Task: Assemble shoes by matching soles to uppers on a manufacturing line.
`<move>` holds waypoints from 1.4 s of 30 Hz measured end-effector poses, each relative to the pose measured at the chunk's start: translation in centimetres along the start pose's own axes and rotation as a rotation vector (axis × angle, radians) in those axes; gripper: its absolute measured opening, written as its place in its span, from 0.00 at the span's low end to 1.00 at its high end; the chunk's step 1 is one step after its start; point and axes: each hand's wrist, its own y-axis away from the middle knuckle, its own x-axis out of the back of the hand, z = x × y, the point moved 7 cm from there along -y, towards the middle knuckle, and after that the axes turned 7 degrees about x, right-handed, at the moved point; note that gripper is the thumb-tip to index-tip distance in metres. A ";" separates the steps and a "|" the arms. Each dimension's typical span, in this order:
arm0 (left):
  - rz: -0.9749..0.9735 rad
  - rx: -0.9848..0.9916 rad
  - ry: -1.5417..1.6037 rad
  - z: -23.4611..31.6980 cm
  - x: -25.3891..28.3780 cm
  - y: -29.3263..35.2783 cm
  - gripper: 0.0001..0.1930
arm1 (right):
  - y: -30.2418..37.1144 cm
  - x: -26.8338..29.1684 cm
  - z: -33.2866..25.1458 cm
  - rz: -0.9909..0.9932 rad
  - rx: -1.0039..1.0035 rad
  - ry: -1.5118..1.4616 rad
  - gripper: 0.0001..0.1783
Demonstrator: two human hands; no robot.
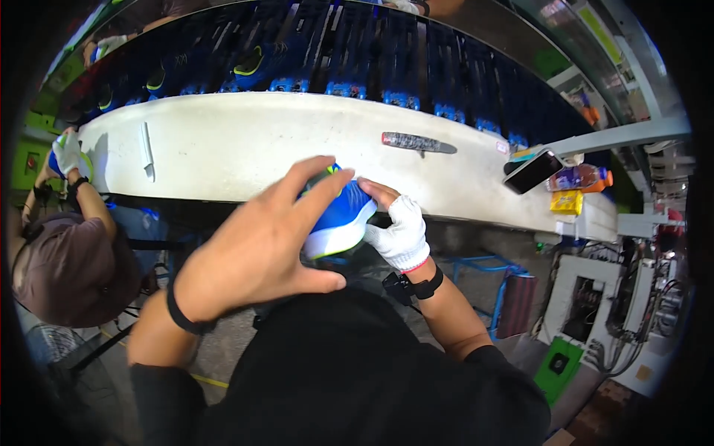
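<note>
A blue running shoe [343,215] with a white sole and lime-yellow trim is held up in front of my body, at the near edge of the white bench. My right hand [401,234], in a white glove with bare fingertips, grips the shoe from its right side. Bare and closer to the camera, my left hand [249,241] spreads its fingers over the shoe's left side, thumb stretched out below the sole. Whether those fingers touch the shoe I cannot tell.
On the white bench [297,134] lie a dark flat tool [419,143], a white strip [146,152], a phone [533,172], a bottle [587,178] and a yellow packet [567,202]. Behind runs a rack with blue shoes [256,63]. A co-worker [74,267] sits left.
</note>
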 end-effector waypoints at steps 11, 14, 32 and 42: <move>0.313 -0.025 -0.074 -2.9 -3.3 3.5 0.38 | -0.3 -1.2 -1.1 -0.020 0.169 0.061 0.32; 0.341 -0.030 0.054 -1.9 -3.1 2.7 0.45 | -0.3 -0.6 -1.2 -0.148 -0.085 0.074 0.38; 0.523 0.714 -0.025 -39.8 2.7 -17.7 0.32 | 4.4 6.2 -0.1 0.341 -0.286 -0.146 0.63; 0.790 0.417 0.508 -39.1 3.8 -15.5 0.23 | -14.5 18.7 -12.7 0.771 0.202 -1.178 0.36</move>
